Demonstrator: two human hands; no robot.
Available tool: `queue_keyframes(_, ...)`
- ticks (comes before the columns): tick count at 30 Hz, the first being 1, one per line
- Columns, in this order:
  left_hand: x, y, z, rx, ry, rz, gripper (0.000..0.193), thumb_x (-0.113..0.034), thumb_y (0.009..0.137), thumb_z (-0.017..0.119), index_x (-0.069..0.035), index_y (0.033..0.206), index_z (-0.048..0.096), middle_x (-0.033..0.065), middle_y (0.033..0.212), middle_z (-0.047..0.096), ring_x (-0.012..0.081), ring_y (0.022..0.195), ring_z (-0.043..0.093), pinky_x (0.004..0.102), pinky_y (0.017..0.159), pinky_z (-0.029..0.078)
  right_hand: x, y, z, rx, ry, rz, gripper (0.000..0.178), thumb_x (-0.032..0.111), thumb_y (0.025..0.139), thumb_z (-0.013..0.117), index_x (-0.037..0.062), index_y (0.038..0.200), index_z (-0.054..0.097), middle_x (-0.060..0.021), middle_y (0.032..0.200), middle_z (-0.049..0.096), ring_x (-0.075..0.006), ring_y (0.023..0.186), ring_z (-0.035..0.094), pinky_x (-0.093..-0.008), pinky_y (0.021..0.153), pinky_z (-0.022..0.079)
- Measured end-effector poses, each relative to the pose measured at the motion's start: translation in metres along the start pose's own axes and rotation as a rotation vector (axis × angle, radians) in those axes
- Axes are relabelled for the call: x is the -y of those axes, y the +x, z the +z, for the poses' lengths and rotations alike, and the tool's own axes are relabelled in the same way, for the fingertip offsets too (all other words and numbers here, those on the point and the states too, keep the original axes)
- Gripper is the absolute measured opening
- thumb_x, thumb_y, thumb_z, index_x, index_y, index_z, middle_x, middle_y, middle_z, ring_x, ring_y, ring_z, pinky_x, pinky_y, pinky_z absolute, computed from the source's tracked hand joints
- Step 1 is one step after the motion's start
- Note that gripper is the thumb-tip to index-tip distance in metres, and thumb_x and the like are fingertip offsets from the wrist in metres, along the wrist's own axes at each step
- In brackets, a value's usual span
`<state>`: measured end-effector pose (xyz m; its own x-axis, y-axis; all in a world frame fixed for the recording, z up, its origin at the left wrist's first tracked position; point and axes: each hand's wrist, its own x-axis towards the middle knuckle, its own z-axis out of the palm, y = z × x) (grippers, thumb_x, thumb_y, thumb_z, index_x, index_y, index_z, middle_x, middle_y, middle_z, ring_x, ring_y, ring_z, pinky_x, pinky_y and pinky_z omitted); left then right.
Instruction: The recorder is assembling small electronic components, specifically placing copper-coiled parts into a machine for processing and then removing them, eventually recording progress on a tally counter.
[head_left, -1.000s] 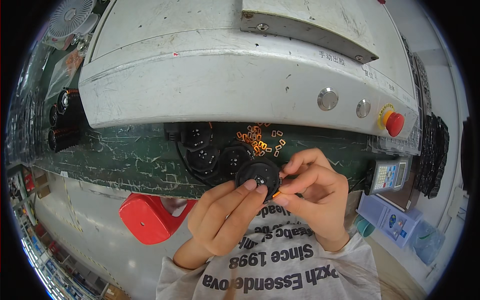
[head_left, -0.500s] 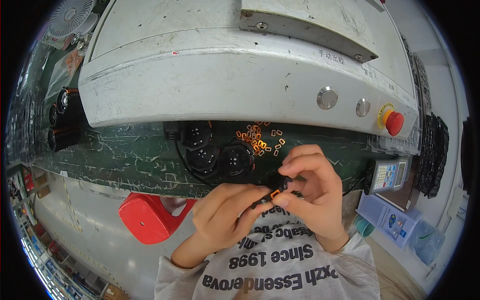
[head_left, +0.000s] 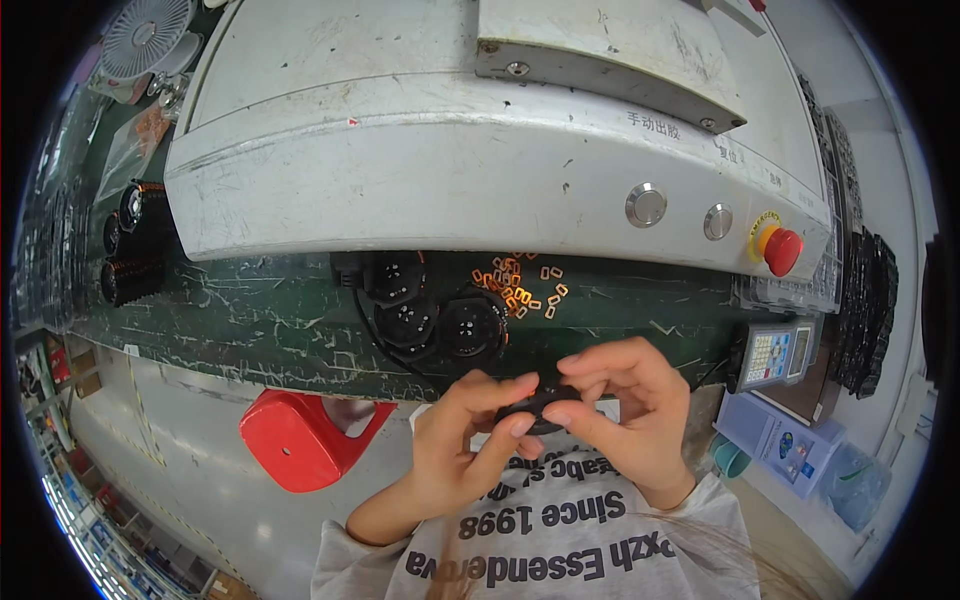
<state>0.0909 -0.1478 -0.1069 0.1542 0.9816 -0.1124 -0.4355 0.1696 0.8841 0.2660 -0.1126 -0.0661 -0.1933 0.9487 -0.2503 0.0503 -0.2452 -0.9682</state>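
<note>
Close in front of my shirt, a small black round part [head_left: 543, 400] is held between both hands. My left hand [head_left: 462, 428] pinches its left edge between thumb and fingertips. On the other side, my right hand [head_left: 638, 415] grips it with the thumb on the near edge and bent fingers at the far edge. Fingertips hide much of the part. Beyond them on the green bench [head_left: 270, 310] lie several similar black round parts, among them a black disc [head_left: 472, 326] with small bright spots. A loose scatter of small orange rectangular rings [head_left: 515, 292] lies beside these.
A large grey machine housing [head_left: 390, 190] spans the far side, with metal push buttons [head_left: 646, 205] and a red emergency stop button [head_left: 783, 250]. Stacked black parts [head_left: 133, 281] stand left. A keypad device [head_left: 775, 357] sits right. Below the bench edge is a red stool [head_left: 298, 440].
The black part has been turned, so its broad round face shows and the orange piece on it is mostly out of sight. My left fingers have shifted to its edge. The view has moved slightly.
</note>
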Motion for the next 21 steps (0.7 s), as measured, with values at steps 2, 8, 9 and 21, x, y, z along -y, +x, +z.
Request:
queue_keyframes(2, 0.002, -0.006, -0.007, 0.057, 0.139, 0.032, 0.032, 0.006, 0.09, 0.06, 0.003, 0.122, 0.056, 0.0132, 0.097, 0.057, 0.0164, 0.078, 0.068, 0.0237, 0.064, 0.058, -0.005, -0.001, -0.001, 0.048, -0.026, -0.026, 0.041, -0.005, 0.074, 0.078, -0.0026, 0.111, 0.059, -0.0085, 0.088, 0.069, -0.0075, 0.075, 0.062, -0.0209, 0.069, 0.048)
queue_keyframes(8, -0.006, 0.007, -0.033, -0.12, 1.023, 0.63, 0.039, -0.002, 0.071, 0.08, -0.001, 0.106, 0.064, 0.0119, 0.089, 0.071, 0.0234, 0.07, 0.066, 0.0274, 0.057, 0.053, 0.002, -0.001, -0.011, 0.063, -0.207, -0.22, 0.049, -0.004, 0.08, 0.069, -0.002, 0.125, 0.053, -0.0154, 0.101, 0.07, -0.0108, 0.071, 0.061, -0.0246, 0.071, 0.051)
queue_keyframes(9, -0.01, 0.015, -0.036, -0.128, 1.108, 0.75, 0.04, 0.005, 0.069, 0.08, 0.0, 0.105, 0.063, 0.0138, 0.09, 0.07, 0.0246, 0.071, 0.066, 0.0294, 0.058, 0.053, 0.006, -0.001, -0.015, 0.07, -0.241, -0.244, 0.049, -0.003, 0.08, 0.067, -0.0022, 0.126, 0.052, -0.0163, 0.102, 0.069, -0.0123, 0.069, 0.061, -0.0262, 0.07, 0.051)
queue_keyframes(21, -0.014, 0.038, -0.038, -0.064, 1.58, 0.934, 0.029, -0.022, 0.064, 0.082, -0.015, 0.091, 0.073, -0.0055, 0.094, 0.068, 0.0129, 0.066, 0.051, 0.0231, 0.054, 0.044, 0.09, 0.02, -0.04, -0.013, -0.905, -0.771, 0.036, -0.001, 0.071, 0.075, 0.0037, 0.106, 0.068, -0.0146, 0.106, 0.066, -0.0263, 0.088, 0.067, -0.0319, 0.072, 0.056)
